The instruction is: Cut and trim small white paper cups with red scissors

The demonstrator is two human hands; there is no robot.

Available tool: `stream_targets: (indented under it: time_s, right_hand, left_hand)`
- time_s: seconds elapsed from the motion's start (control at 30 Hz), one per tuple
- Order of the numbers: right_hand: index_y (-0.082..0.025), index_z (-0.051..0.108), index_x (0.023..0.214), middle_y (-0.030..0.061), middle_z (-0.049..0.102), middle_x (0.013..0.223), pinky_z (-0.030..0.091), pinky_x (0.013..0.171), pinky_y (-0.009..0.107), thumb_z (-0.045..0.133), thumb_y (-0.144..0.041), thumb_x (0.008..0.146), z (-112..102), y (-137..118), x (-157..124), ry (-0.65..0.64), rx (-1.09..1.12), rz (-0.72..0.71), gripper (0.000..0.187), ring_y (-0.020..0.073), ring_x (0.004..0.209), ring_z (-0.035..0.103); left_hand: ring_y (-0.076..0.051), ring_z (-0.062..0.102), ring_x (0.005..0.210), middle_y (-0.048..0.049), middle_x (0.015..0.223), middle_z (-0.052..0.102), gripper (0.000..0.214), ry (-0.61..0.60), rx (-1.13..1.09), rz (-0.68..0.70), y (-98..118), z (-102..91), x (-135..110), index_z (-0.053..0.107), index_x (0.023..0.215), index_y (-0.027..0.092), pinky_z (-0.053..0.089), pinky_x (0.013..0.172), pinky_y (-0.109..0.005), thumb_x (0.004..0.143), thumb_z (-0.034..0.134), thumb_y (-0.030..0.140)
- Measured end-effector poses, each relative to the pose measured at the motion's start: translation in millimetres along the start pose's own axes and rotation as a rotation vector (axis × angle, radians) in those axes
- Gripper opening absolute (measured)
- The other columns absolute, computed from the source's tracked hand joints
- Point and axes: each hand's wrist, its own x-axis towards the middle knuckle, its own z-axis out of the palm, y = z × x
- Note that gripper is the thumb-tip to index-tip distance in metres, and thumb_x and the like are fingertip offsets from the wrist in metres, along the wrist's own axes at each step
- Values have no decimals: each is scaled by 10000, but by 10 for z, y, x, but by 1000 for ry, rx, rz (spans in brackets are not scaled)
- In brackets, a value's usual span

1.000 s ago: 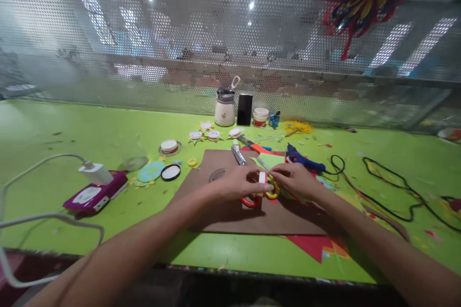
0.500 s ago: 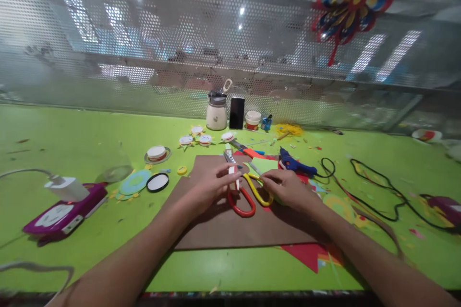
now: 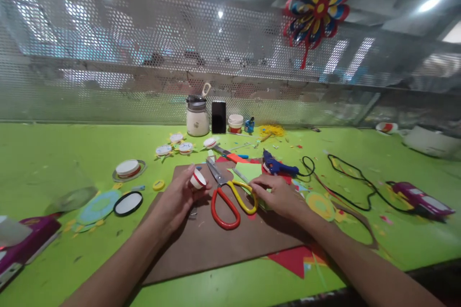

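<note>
My left hand [image 3: 179,197] is closed around a cut-off paper cup base [image 3: 198,179], white with a red band, its round face tilted toward me. Fingers of my right hand [image 3: 275,194] are pinched at the end of a thin grey-white stick [image 3: 240,175], beside the yellow handle of the scissors. The scissors [image 3: 224,183], with one red and one yellow handle, lie between my hands on a brown cardboard sheet [image 3: 216,249], blades pointing away and nearly closed. A light green paper piece [image 3: 252,171] lies beyond my right fingers.
Behind the cardboard are a craft knife [image 3: 230,155] and a blue glue gun [image 3: 279,165] with a black cord. Small paper flowers [image 3: 185,147], a black-rimmed disc [image 3: 128,203] and a yellow tape roll [image 3: 158,185] sit left. A jar [image 3: 197,120] and phone [image 3: 218,117] stand at the back.
My left hand has moved left, away from the scissors, with the cup base turned to show its face. The view has swung right. My right hand stays by the yellow handle.
</note>
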Motion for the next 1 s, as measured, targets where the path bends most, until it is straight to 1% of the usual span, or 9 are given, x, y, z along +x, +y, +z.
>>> stream_targets:
  time_s: [0.1, 0.2, 0.3, 0.37, 0.5, 0.6, 0.77, 0.9, 1.0]
  right_hand:
    - [-242, 727, 835, 23, 754, 858, 486, 692, 285, 524, -251, 913, -1, 41, 14, -5, -19, -19, 218, 186, 770, 671]
    - [-207, 716, 809, 31, 735, 829, 495, 711, 294, 542, -228, 924, -50, 78, 166, -32, -50, -51, 209, 177, 764, 657]
    - [-155, 683, 878, 17, 700, 839, 527, 754, 340, 616, -265, 929, -124, 93, 548, -84, -90, -66, 139, 161, 769, 653]
    - [-137, 665, 934, 17, 684, 895, 550, 741, 347, 617, -330, 944, -143, 100, 899, -110, -115, -42, 199, 164, 788, 660]
    - [-145, 630, 1111, 58, 665, 1061, 571, 753, 365, 602, -332, 958, -58, 157, 1558, -113, -145, 50, 244, 181, 870, 664]
    - [-154, 614, 1160, 71, 653, 1112, 573, 767, 375, 599, -330, 960, 35, 248, 1818, -110, -152, 95, 266, 188, 901, 662]
    - [-152, 614, 1159, 68, 654, 1106, 574, 761, 372, 600, -332, 959, 50, 407, 1774, -112, -152, 130, 270, 188, 894, 663]
    - [-147, 631, 1118, 57, 664, 1073, 573, 754, 364, 603, -339, 957, -31, 451, 1481, -107, -155, 119, 253, 187, 878, 665]
    - [-137, 653, 1044, 41, 676, 1014, 567, 738, 351, 612, -346, 949, -94, 423, 1202, -86, -153, 83, 234, 183, 850, 666]
  left_hand:
    - [-171, 686, 758, -18, 788, 694, 220, 13, 1, 29, -9, -7, -7, 641, 826, 181, 564, 738, -286, 789, 734, 377]
    - [-155, 672, 759, -7, 790, 684, 218, 17, 14, 40, -20, 4, -16, 632, 840, 182, 558, 750, -276, 759, 766, 333]
    - [-141, 658, 727, -1, 805, 693, 254, 19, 13, 50, -18, 39, -36, 632, 913, 187, 554, 734, -272, 742, 781, 302]
    - [-138, 655, 709, -5, 812, 703, 286, 13, 8, 54, -1, 72, -61, 634, 968, 188, 547, 706, -261, 737, 781, 270]
    - [-145, 675, 778, -36, 891, 730, 351, 3, 8, 53, 52, 121, -123, 663, 1024, 174, 526, 720, -226, 700, 796, 193]
    - [-160, 671, 801, -61, 920, 724, 300, -4, 11, 33, 66, 108, -131, 684, 1017, 151, 526, 717, -235, 742, 767, 238]
    - [-157, 648, 721, -47, 830, 696, 239, 80, -12, 22, -21, 10, -22, 662, 946, 163, 529, 628, -242, 805, 712, 348]
    - [-192, 664, 717, -51, 776, 684, 199, 156, -37, 67, -39, -26, 65, 656, 878, 191, 550, 605, -271, 784, 733, 348]
    - [-168, 663, 733, -23, 808, 672, 144, 250, -76, 198, 88, -51, 101, 664, 890, 223, 562, 651, -252, 792, 728, 308]
